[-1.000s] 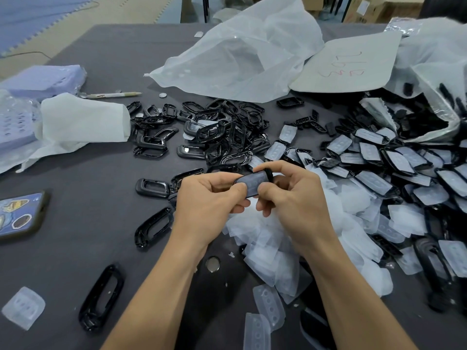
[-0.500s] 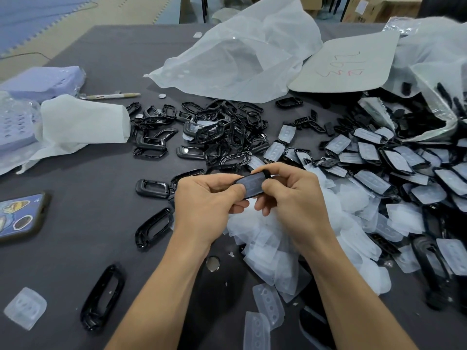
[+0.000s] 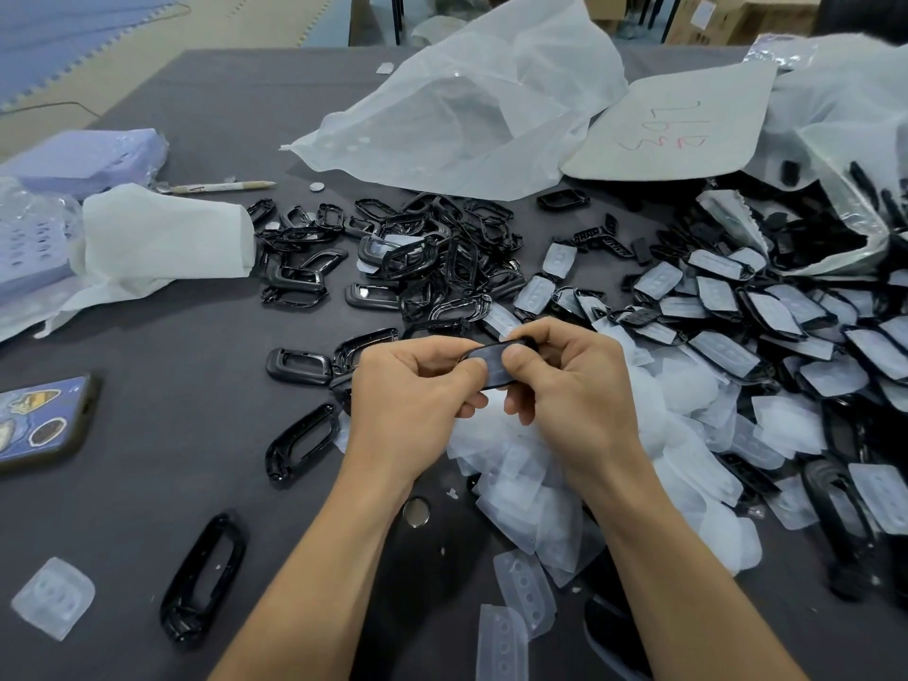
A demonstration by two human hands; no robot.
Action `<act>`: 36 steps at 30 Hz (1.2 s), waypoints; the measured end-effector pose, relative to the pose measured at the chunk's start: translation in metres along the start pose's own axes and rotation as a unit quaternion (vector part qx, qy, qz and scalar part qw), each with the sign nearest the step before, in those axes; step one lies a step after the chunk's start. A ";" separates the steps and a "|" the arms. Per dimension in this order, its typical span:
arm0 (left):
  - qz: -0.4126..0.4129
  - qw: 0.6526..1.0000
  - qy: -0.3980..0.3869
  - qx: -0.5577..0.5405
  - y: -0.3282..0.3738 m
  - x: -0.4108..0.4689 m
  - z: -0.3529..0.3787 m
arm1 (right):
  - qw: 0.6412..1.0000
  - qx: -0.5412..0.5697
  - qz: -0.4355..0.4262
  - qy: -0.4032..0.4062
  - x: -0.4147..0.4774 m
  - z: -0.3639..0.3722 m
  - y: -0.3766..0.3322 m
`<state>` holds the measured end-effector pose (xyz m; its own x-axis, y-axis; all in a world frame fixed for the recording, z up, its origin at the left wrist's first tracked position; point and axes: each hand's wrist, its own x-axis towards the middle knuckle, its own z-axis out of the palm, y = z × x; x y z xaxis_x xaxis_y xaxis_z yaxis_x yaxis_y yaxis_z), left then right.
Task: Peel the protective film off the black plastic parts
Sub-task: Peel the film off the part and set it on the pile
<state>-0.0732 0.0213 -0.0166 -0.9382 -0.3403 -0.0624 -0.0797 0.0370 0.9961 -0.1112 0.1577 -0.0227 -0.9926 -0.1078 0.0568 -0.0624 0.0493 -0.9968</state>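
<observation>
Head view. Surface: table (image 3: 196,336) covered in dark grey cloth. Beyond its far edge are a beige floor with a blue foam mat (image 3: 73,31) at far left and cardboard boxes (image 3: 712,17) at far right. Task item: one black plastic part (image 3: 491,363), its film-covered face turned up, held above the table at centre between both hands. The left hand (image 3: 412,400) pinches its left end with thumb and curled fingers. The right hand (image 3: 575,400) grips the right end, thumb on the film and fingers wrapped round the far edge. The hands are close together, nearly touching. Under and just right of the hands is a pile of peeled films (image 3: 540,474). Far of the hands lies a heap of bare black frames (image 3: 432,258). At right is a spread of film-covered parts (image 3: 761,326). Containers: a torn clear bag (image 3: 835,228) at far right, mouth towards the spread, with black parts inside; a crumpled translucent bag (image 3: 471,105) at far centre, contents not discernible; a lilac tray (image 3: 83,154) at far left, wrapped in plastic. Other items: a cardboard sheet (image 3: 678,125) with red writing between the two bags; a white foam wrap (image 3: 162,238) and a pen (image 3: 221,186) at left; a phone (image 3: 39,420) at the left edge; a loose black frame (image 3: 204,577) and a single film (image 3: 53,597) at near left; a coin cell (image 3: 415,512) between the forearms.
</observation>
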 end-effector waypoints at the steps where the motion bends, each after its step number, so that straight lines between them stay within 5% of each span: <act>1: 0.003 1.000 -0.002 0.002 0.000 0.000 0.000 | 1.000 0.000 -0.002 -0.002 0.000 0.000 0.000; 11: 0.077 0.994 0.041 0.064 -0.005 0.002 0.001 | 0.997 0.052 0.003 -0.054 -0.003 -0.002 -0.002; 17: 0.035 0.998 0.044 0.010 -0.006 0.006 -0.001 | 0.994 0.081 0.026 -0.069 0.001 -0.009 -0.006; 23: -0.008 0.999 0.035 -0.035 -0.007 0.007 -0.006 | 0.982 -0.157 -0.073 -0.075 -0.007 -0.014 -0.008; 29: 0.006 1.000 0.001 -0.017 -0.008 0.002 -0.005 | 0.977 -0.198 -0.067 -0.049 -0.007 -0.019 -0.016; 36: 0.076 0.989 0.115 0.046 -0.005 0.001 -0.017 | 0.952 -0.303 -0.023 0.033 0.010 -0.078 -0.042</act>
<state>-0.0675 0.0050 -0.0204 -0.8408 -0.5291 0.1145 0.0170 0.1855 0.9825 -0.1264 0.2325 0.0240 -0.9904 -0.0622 0.1231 -0.1353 0.6124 -0.7789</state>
